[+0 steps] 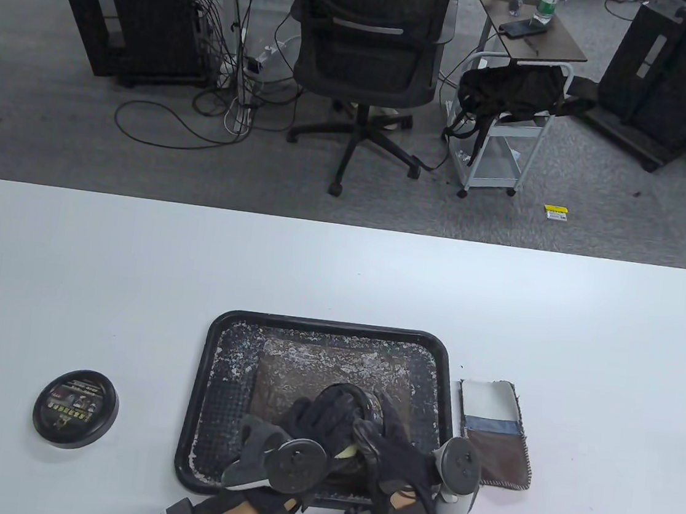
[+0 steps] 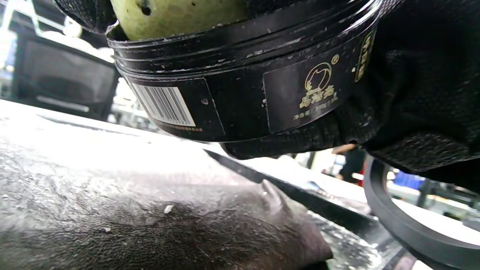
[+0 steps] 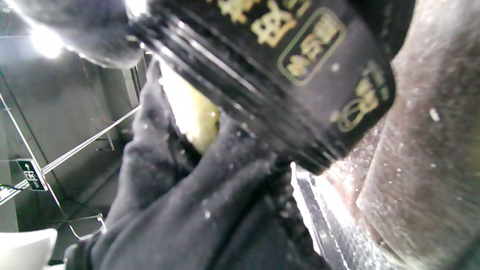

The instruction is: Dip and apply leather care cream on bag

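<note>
A brown leather bag (image 1: 336,367) flecked with white cream lies in a black tray (image 1: 329,328). My right hand (image 1: 388,426) grips an open black cream jar (image 1: 371,401) just above the bag's near part. My left hand (image 1: 331,413) holds a yellow-green sponge (image 1: 347,452) and presses it into the jar's mouth. In the left wrist view the sponge (image 2: 176,15) sits in the jar (image 2: 240,93), which hangs tilted over the bag (image 2: 131,217). In the right wrist view the jar (image 3: 285,75) is close up, with the sponge (image 3: 191,108) in gloved fingers and the bag (image 3: 423,150) at right.
The jar's black lid (image 1: 76,408) lies on the white table left of the tray. A folded cloth (image 1: 496,435) lies right of the tray. An office chair (image 1: 366,55) and a cart (image 1: 507,121) stand beyond the table's far edge.
</note>
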A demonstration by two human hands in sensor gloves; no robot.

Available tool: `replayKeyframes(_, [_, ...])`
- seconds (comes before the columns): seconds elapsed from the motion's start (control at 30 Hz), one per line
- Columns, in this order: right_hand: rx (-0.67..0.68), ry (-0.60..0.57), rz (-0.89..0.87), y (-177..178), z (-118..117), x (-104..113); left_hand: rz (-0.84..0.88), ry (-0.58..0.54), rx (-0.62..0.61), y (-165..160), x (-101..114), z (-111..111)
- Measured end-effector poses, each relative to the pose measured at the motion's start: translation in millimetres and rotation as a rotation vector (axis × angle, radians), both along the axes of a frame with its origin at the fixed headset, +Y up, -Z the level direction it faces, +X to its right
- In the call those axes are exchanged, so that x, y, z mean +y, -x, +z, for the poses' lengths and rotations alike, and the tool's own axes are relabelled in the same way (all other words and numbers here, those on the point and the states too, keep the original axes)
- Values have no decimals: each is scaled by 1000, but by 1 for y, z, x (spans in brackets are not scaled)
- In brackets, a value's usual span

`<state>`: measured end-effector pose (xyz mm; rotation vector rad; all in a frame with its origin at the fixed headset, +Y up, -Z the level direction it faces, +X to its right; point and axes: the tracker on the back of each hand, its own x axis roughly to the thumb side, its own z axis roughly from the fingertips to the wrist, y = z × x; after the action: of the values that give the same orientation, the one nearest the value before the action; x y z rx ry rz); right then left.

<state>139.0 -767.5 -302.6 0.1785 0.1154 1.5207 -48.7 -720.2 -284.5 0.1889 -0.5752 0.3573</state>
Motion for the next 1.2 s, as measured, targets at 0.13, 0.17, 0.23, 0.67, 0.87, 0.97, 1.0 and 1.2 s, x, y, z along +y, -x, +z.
replayKeyframes(0.13, [-4,-17,31,4,1,3,-17,-17,71,-3,2,2])
replayKeyframes(0.17, [-9,-15,40,4,2,4,-20,-8,83,-4,2,1])
replayKeyframes(0.23, [-24,-16,53,3,1,3,-2,10,72,-4,0,0])
replayKeyframes(0.67, [-1,-4,17,2,-1,2,13,-3,-16,2,-2,2])
replayKeyframes(0.87, [-11,5,27,5,2,3,61,14,26,1,-4,-1])
replayKeyframes(0.97, [-19,2,30,3,2,3,84,49,-33,6,-4,-5])
replayKeyframes(1.0, [-13,-3,26,1,0,4,99,56,-70,7,-4,-5])
replayKeyframes(1.2, [-10,8,27,0,-2,3,8,21,-81,5,-5,-1])
